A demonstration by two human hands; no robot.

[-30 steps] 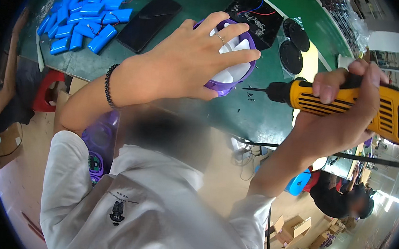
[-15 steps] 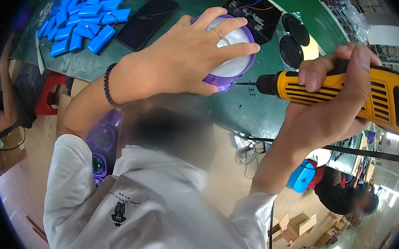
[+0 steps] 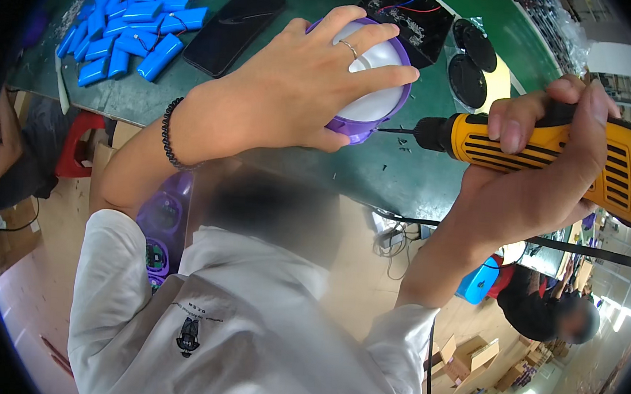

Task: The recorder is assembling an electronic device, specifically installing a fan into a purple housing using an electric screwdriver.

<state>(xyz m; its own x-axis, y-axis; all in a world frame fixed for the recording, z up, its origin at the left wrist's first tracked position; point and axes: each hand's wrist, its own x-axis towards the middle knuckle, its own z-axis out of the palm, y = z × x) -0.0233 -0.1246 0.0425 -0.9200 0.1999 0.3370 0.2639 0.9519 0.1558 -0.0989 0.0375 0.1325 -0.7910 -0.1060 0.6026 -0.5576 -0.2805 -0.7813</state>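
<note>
My left hand (image 3: 294, 78) is clasped over a round purple housing (image 3: 404, 101) with a white disc-shaped face (image 3: 377, 102). Its fingers spread across the face and grip the rim. In my right hand (image 3: 530, 168) is a yellow and black power screwdriver (image 3: 509, 148), held level and pointing left. The thin dark bit (image 3: 395, 131) reaches the near right edge of the housing; whether it sits in a screw is too small to tell. A few tiny dark screws (image 3: 404, 149) lie on the green table (image 3: 419, 182) below the bit.
A heap of blue wrapped battery packs (image 3: 134, 23) covers the far left, beside a black phone (image 3: 234, 29). Behind the housing lies a black tray (image 3: 408, 28) with red and blue wires. Black discs (image 3: 468, 81) rest to its right. A black cable (image 3: 589, 253) runs beneath my right forearm.
The screwdriver and my right hand have shifted slightly right and down in the picture. The housing, under my left hand, has moved a little to the right. The bit stays at its edge.
</note>
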